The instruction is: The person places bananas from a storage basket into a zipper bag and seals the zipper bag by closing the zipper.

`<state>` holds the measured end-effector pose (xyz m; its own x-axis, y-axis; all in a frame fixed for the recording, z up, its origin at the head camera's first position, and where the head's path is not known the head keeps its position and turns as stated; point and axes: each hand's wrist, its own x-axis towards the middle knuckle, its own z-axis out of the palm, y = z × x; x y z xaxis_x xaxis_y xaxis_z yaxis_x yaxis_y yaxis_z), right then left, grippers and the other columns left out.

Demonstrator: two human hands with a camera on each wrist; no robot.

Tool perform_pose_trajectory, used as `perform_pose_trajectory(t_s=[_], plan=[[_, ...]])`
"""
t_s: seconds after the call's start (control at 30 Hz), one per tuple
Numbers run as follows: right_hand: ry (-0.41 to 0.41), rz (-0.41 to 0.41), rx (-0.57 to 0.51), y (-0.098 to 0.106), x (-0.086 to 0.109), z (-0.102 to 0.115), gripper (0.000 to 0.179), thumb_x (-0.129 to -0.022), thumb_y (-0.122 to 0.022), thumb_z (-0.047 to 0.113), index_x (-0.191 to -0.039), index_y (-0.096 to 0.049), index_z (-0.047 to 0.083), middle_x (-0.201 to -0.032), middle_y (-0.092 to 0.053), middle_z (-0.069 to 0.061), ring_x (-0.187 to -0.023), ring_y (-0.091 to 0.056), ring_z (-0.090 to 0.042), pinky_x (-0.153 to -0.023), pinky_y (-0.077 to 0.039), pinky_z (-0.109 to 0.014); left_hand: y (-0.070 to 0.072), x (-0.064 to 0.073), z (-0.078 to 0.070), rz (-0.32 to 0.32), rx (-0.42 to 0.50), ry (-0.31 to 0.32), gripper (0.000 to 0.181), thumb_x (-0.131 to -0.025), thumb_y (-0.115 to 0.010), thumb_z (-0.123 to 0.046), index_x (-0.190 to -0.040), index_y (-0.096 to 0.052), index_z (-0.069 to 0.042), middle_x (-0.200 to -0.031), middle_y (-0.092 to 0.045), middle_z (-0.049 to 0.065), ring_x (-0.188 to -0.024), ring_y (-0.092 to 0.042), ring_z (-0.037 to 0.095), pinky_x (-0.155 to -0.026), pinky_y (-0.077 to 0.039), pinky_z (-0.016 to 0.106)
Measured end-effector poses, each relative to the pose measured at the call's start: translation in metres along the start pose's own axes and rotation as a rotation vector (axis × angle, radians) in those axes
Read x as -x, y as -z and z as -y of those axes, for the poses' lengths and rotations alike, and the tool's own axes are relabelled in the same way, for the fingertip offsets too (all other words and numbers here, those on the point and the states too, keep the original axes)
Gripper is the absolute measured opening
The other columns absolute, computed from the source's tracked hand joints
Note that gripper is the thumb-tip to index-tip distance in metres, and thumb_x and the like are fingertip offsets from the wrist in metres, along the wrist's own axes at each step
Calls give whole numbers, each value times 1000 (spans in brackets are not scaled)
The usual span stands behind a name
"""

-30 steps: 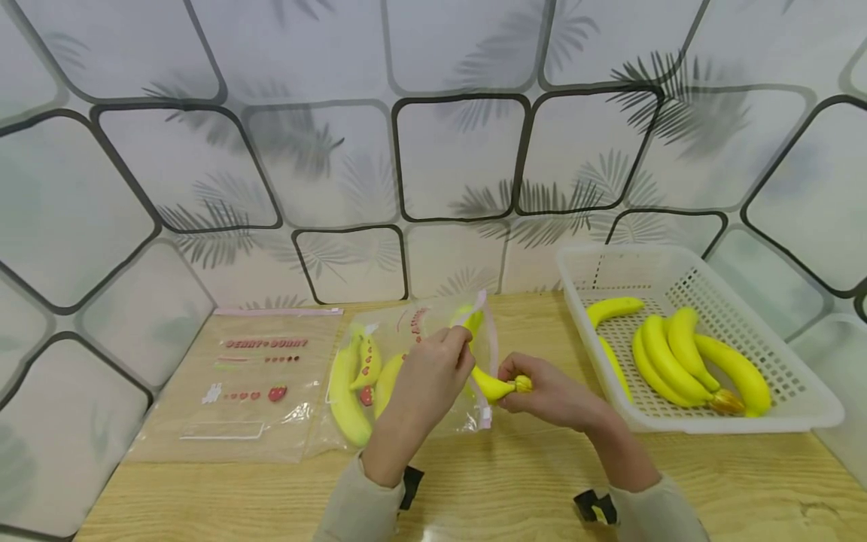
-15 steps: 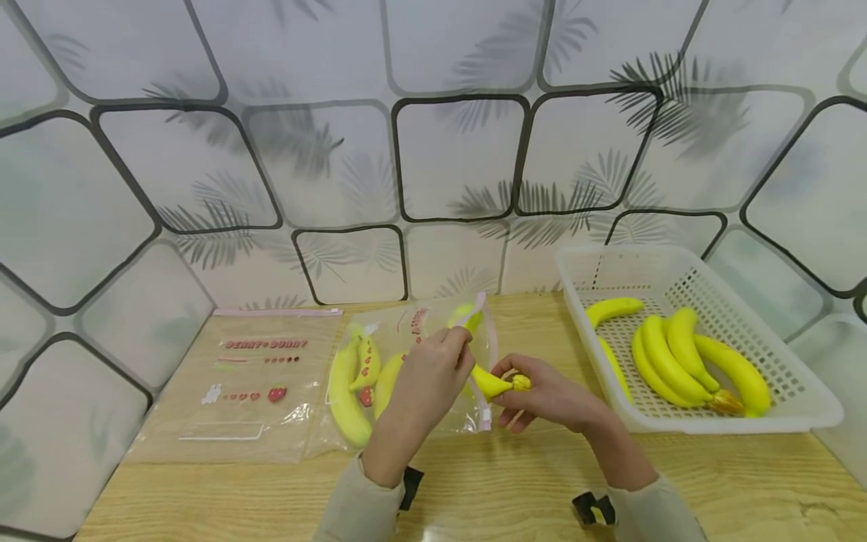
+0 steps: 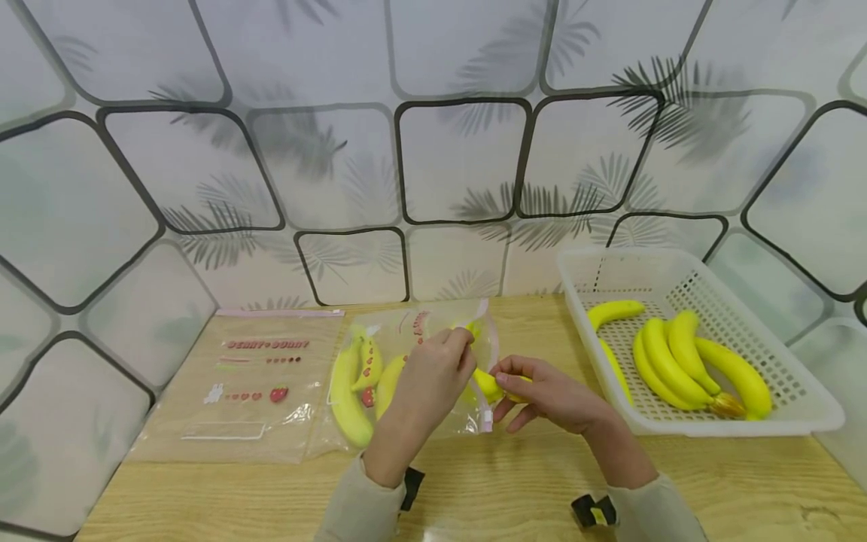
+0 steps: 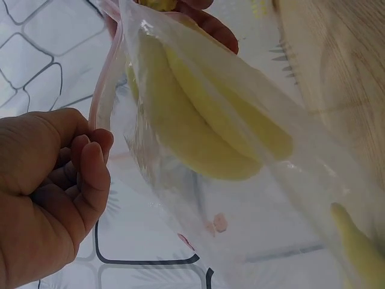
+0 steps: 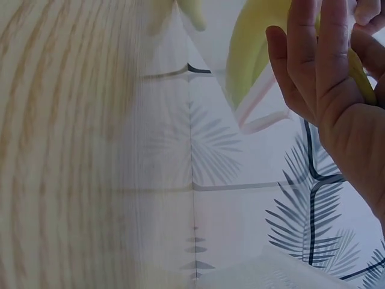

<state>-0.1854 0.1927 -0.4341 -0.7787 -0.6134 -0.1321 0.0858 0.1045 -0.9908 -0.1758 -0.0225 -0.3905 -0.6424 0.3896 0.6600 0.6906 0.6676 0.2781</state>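
Observation:
My left hand (image 3: 433, 376) pinches the pink zip edge of a clear plastic zip bag (image 3: 389, 318) printed with red strawberries and hearts. In the left wrist view, thumb and fingers nip that pink strip (image 4: 103, 81). A bunch of yellow bananas (image 4: 204, 120) sits mostly inside the bag, its stem end sticking out of the mouth. My right hand (image 3: 552, 395) grips this stem end (image 3: 488, 385) between thumb and index finger, while its other fingers stick out. Deeper in the bag lie other bananas (image 3: 348, 399). My left hand hides part of the bag's middle.
On the left, another printed zip bag (image 3: 250, 369) lies flat on the wooden table (image 3: 501, 489). At the right stands a white perforated basket (image 3: 738, 430) with several bananas (image 3: 667, 365) in it. A patterned wall covering (image 3: 460, 165) rises behind the table.
My right hand has shifted its hold on the stem end, its fingers now spread and covering more of it. The bunch has moved slightly into the bag. My left hand keeps its place.

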Motion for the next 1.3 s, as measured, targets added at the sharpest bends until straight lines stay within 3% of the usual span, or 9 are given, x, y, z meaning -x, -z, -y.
perform_pose_trajectory(t_s=[0.17,0.33,0.47,0.73,0.9,1.13,1.3], plan=[[3,-32,-31,-2,-1,1,32,-104,-53,23,-117,-49,-6,-106,-60,-14,-87,-69,-25,-66,-60,-32,-1,0,0,2,4,-3,4,-87,-65,3,-91,-65,1,-68,-58,5,-52,-43,9,-47,-37,16],[17,-139,-19,-9,-3,3,30,-100,-60,18,-112,-53,-8,-97,-59,-11,-79,-66,-20,-63,-58,-30,-1,0,1,-17,1,-14,5,-86,-66,4,-90,-65,1,-67,-57,4,-52,-40,8,-47,-34,15],[19,-198,-39,-15,-6,4,28,-101,-58,19,-108,-56,-8,-91,-59,-8,-77,-62,-16,-62,-57,-28,0,0,1,-36,0,-19,5,-86,-65,4,-90,-65,2,-67,-58,5,-51,-38,7,-45,-33,14],[40,-166,-218,-19,-7,6,35,-107,-43,34,-108,-62,5,-96,-63,-5,-83,-67,-17,-70,-60,-30,1,-1,2,-59,5,-23,5,-86,-66,4,-91,-66,2,-69,-61,6,-50,-41,8,-46,-36,14],[12,-183,-256,-18,-7,6,51,-106,-36,47,-111,-61,2,-98,-64,-4,-88,-67,-19,-74,-60,-34,2,-1,2,-60,5,-14,6,-86,-67,3,-91,-67,1,-71,-62,6,-51,-45,9,-47,-39,16],[19,-196,-233,-18,-8,3,33,-107,-46,28,-107,-68,5,-100,-67,-4,-90,-68,-19,-76,-59,-32,5,0,1,-54,19,-1,5,-87,-68,2,-92,-67,1,-73,-63,7,-53,-50,11,-49,-44,18],[37,-185,-231,-19,-9,4,37,-106,-47,33,-102,-70,4,-98,-69,-4,-92,-69,-21,-77,-59,-34,7,0,1,-57,16,-4,5,-87,-67,3,-92,-67,2,-74,-64,7,-53,-49,11,-49,-43,17]])
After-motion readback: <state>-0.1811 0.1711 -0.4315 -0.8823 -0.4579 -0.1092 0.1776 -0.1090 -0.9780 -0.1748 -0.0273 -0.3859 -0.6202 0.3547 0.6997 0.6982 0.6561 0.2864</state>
